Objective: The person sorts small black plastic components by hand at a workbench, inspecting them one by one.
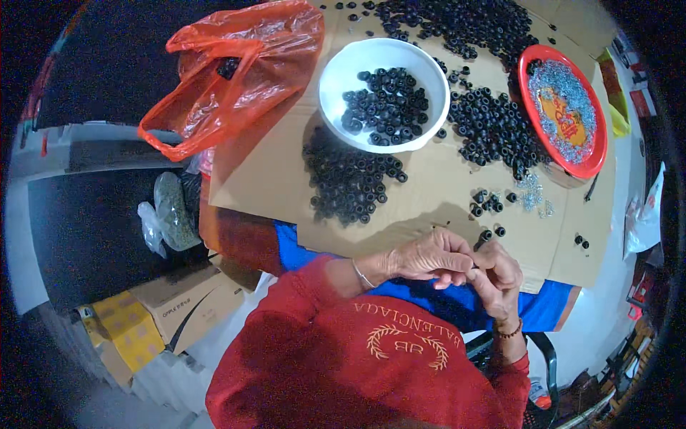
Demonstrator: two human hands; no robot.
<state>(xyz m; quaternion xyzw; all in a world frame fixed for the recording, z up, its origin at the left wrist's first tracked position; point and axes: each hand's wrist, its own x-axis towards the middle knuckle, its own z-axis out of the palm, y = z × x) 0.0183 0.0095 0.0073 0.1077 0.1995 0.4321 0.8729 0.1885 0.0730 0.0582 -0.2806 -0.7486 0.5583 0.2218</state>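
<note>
My left hand (431, 257) and my right hand (499, 274) meet at the table's near edge, fingertips pinched together. A tiny dark bit shows between them, too small and covered to name. Just beyond my fingers lie a few small black ring-shaped parts (487, 234). More of these parts form a pile (493, 125) farther off and another pile (350, 179) to the left. A white bowl (329, 93) holds many of the same black parts. At the right, a red tray (529, 93) carries small shiny metal pieces (572, 82), some of which lie loose beside it.
Flattened cardboard (264, 179) covers the table, over a blue cloth (547, 304). An orange-red plastic bag (286, 43) rests at the far left. A large heap of black parts (457, 21) spreads along the back. Boxes (189, 304) and a filled clear bag (171, 207) are at the lower left.
</note>
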